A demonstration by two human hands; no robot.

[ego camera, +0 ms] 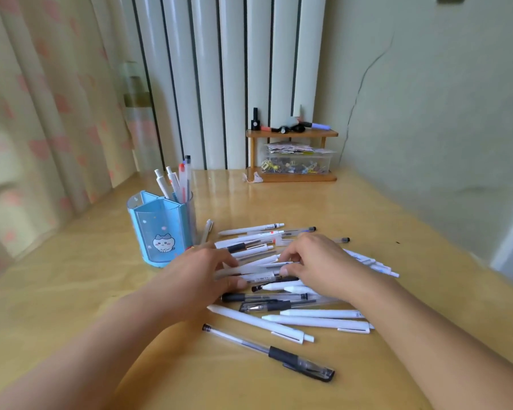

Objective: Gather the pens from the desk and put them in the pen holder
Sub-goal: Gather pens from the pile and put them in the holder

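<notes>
Pens (279, 270) lie heaped just right of the blue pen holder (160, 229) on our desk (71, 291). Our left hand (202, 267) and right hand (317, 261) press on the heap, fingers curled around pens; a few pens already stand in the holder.

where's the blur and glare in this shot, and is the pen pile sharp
Head view: the curtain at left is smeared and soft, window light glares off the desk behind the pen holder, straight edges bow with wide-angle distortion, and the pen pile is fairly sharp.
</notes>
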